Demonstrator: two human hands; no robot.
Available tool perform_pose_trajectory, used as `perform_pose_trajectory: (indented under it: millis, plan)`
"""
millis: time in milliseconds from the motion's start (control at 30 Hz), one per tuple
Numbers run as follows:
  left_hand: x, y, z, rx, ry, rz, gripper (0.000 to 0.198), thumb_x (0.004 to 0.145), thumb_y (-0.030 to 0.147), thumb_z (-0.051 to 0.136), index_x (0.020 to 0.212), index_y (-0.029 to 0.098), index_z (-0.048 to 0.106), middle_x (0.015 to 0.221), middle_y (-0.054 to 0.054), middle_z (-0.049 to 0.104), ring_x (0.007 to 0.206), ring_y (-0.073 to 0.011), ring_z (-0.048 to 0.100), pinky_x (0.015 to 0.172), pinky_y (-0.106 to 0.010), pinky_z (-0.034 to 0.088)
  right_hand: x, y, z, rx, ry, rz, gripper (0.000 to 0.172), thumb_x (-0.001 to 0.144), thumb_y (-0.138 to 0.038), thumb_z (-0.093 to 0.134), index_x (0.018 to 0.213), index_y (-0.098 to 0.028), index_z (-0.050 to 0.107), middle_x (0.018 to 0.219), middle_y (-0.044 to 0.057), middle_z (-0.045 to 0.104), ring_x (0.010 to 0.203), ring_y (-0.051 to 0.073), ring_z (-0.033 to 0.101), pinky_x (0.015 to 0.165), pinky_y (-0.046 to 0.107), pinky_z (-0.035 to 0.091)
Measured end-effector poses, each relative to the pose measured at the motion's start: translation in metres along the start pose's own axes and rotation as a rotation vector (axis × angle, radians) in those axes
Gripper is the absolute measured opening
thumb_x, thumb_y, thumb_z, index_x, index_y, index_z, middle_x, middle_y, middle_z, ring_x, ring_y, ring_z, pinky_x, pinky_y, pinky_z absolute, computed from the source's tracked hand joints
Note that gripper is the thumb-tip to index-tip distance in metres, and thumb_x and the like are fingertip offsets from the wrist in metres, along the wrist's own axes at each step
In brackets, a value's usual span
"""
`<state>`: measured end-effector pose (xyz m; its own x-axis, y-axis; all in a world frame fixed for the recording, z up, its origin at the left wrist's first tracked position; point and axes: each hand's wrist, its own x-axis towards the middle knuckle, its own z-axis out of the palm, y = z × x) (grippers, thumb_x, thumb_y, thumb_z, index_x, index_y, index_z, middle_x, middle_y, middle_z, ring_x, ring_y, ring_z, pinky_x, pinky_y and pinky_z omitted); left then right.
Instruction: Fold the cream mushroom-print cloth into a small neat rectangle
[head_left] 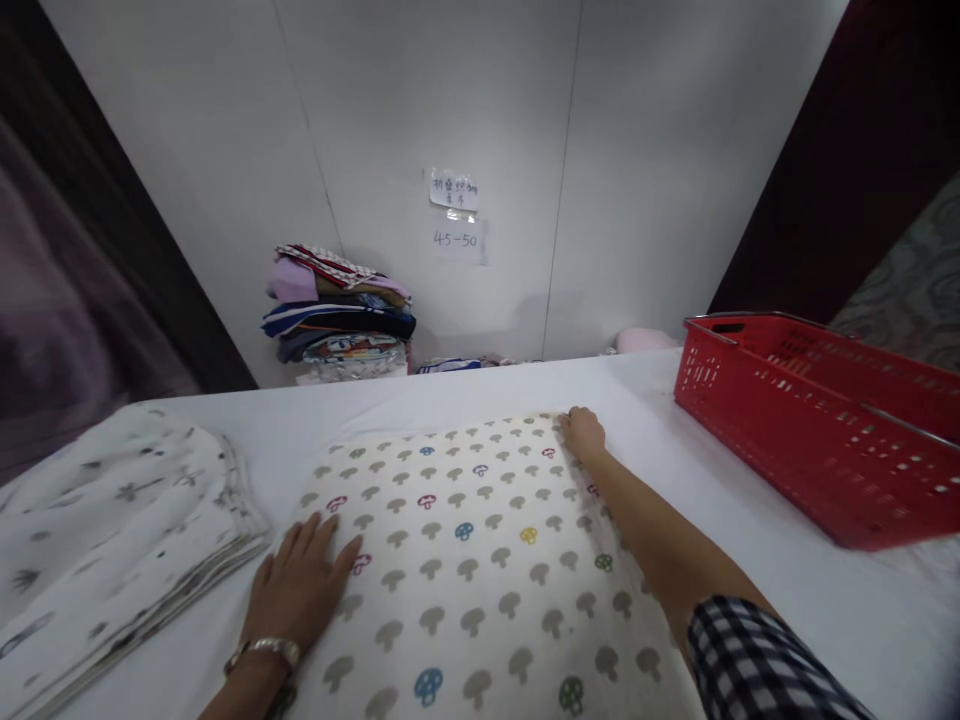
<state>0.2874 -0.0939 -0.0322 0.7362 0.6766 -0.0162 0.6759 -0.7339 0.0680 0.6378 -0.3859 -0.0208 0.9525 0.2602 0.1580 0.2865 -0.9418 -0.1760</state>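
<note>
A cream cloth [480, 560] printed with grey and coloured mushrooms lies spread flat on the table before me. My left hand [300, 575] rests flat on its left edge, fingers stretched out and holding nothing; a bracelet circles that wrist. At the cloth's far right corner is my right hand [583, 432], its fingers curled closed on the fabric. The fingertips there are partly hidden. My right forearm runs along the cloth's right side, with a black-and-white checked sleeve near the elbow.
Folded white printed cloths [135, 530] are piled at the left. A red perforated basket [795, 440] with metal handles stands at the right on the white-covered table [630, 390]. Behind the table's far edge, folded fabrics [337, 310] are stacked against a wall bearing paper notes [454, 215].
</note>
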Motion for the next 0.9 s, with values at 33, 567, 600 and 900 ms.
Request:
perform_pose_trajectory:
  millis: [33,567,600,900]
  plan:
    - [0.0,0.0,0.0,0.002,-0.004,-0.003,0.067,0.083,0.051,0.026,0.139,0.015,0.033,0.15,-0.007,0.022,0.138,-0.0248,0.016,0.109,-0.048,0.021,0.001,-0.001,0.0,-0.001,0.019,-0.009,0.037,0.094,-0.039,0.032,0.115,-0.016,0.053,0.118,0.015,0.054,0.112,0.024,0.047,0.088,0.032,0.039]
    - [-0.001,0.004,-0.005,-0.019,0.002,-0.03,0.065,0.084,0.052,0.025,0.138,0.018,0.034,0.15,-0.006,0.024,0.138,-0.0237,0.016,0.109,-0.048,0.02,-0.003,0.0,-0.013,0.067,-0.068,0.019,0.038,0.09,-0.035,0.042,0.119,-0.016,0.055,0.123,0.014,0.055,0.113,0.024,0.049,0.09,0.034,0.039]
    - [-0.001,0.004,-0.005,-0.022,0.006,-0.026,0.065,0.084,0.053,0.025,0.138,0.018,0.034,0.15,-0.006,0.024,0.138,-0.0241,0.016,0.109,-0.048,0.02,-0.015,-0.001,-0.017,0.071,-0.056,-0.028,0.039,0.09,-0.035,0.043,0.123,-0.017,0.052,0.129,0.013,0.052,0.118,0.023,0.045,0.094,0.034,0.036]
    - [0.003,0.009,-0.01,-0.074,-0.003,-0.018,0.068,0.083,0.056,0.024,0.138,0.017,0.034,0.15,-0.008,0.023,0.137,-0.0266,0.018,0.109,-0.051,0.02,-0.19,0.015,-0.05,0.166,-0.313,-0.501,0.055,0.091,-0.047,0.037,0.138,-0.018,0.038,0.147,0.012,0.029,0.137,0.024,0.019,0.11,0.047,0.012]
